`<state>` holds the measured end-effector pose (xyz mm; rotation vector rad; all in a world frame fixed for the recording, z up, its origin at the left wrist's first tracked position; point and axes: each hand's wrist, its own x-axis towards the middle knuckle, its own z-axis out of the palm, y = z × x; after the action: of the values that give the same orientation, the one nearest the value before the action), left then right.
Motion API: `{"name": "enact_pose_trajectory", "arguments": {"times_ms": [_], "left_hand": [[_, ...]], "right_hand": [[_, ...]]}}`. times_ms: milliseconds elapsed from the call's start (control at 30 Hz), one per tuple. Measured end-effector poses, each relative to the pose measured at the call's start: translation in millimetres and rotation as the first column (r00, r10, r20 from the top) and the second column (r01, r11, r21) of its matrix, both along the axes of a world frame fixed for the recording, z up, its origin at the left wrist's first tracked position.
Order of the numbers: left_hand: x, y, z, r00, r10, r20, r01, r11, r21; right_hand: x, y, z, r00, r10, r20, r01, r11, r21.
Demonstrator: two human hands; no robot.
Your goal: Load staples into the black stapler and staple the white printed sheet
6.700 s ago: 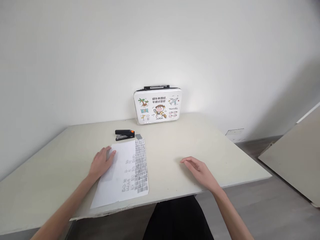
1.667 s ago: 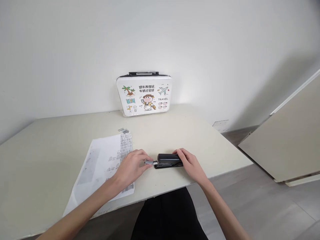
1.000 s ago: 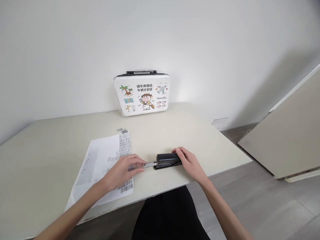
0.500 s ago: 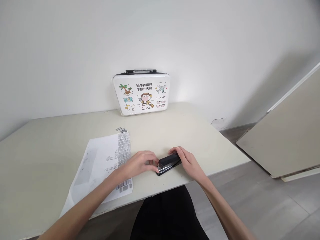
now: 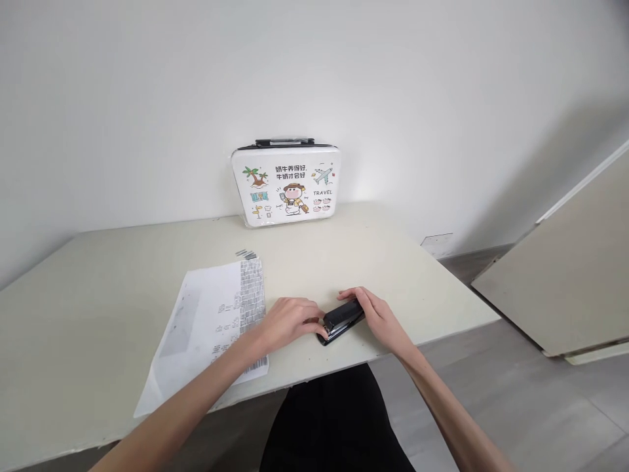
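A black stapler (image 5: 343, 316) lies on the table near its front edge, pointing left and slightly toward me. My right hand (image 5: 381, 319) is closed around its rear end, the fingers over the top arm. At the front end, the fingers and thumb of my left hand (image 5: 293, 321) are bent and pinch around the nose, with the thumb low by the metal part. A narrow gap with shiny metal shows between the stapler's top arm and its base. Left of the stapler lies a printed sheet of paper (image 5: 206, 308), partly covered by my left forearm.
A white case (image 5: 289, 187) with cartoon prints and a black handle stands against the wall at the back of the pale table (image 5: 393, 262). Small grey strips (image 5: 246, 254) lie just beyond the paper. Right of the table, a pale panel (image 5: 560, 282) stands over the grey floor.
The whole view has shifted, so everything appears slightly further right. My left thumb has come in closer against the stapler's front end. My right hand keeps its hold on the rear.
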<state>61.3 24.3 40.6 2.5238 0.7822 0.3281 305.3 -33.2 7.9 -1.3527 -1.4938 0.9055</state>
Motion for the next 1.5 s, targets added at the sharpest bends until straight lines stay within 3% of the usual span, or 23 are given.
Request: {"name": "enact_pose_trajectory", "arguments": {"times_ms": [200,300,533,633,700,933,1500], "left_hand": [[1,-4,2.0,0.999,0.031,-0.025,-0.031,0.999,-0.018],[-17,-13,6.1,0.998,0.065,-0.008,-0.064,0.997,0.053],[-135,-62,6.0,0.951,0.308,-0.022,-0.294,0.923,0.248],[-175,-86,1.3,0.938,0.323,-0.122,-0.27,0.906,0.326],[-185,-100,-4.3,0.934,0.305,-0.187,-0.223,0.905,0.363],[-161,-121,-20.2,0.928,0.351,-0.123,-0.256,0.843,0.474],[-109,-124,-30.2,0.915,0.374,-0.154,-0.268,0.845,0.464]], "right_hand": [[-4,-4,3,1.0,-0.011,0.022,0.011,1.0,0.0],[-5,-6,3,1.0,-0.011,0.017,0.012,1.0,-0.003],[-5,-8,3,1.0,-0.022,0.022,0.023,0.998,-0.051],[-5,-10,1,0.999,-0.029,0.032,0.031,0.998,-0.055],[-5,-10,-1,0.999,-0.035,0.034,0.037,0.997,-0.063],[-6,-12,-2,0.998,-0.04,0.039,0.042,0.997,-0.062],[-5,-13,-2,0.999,-0.041,0.029,0.043,0.997,-0.07]]}}
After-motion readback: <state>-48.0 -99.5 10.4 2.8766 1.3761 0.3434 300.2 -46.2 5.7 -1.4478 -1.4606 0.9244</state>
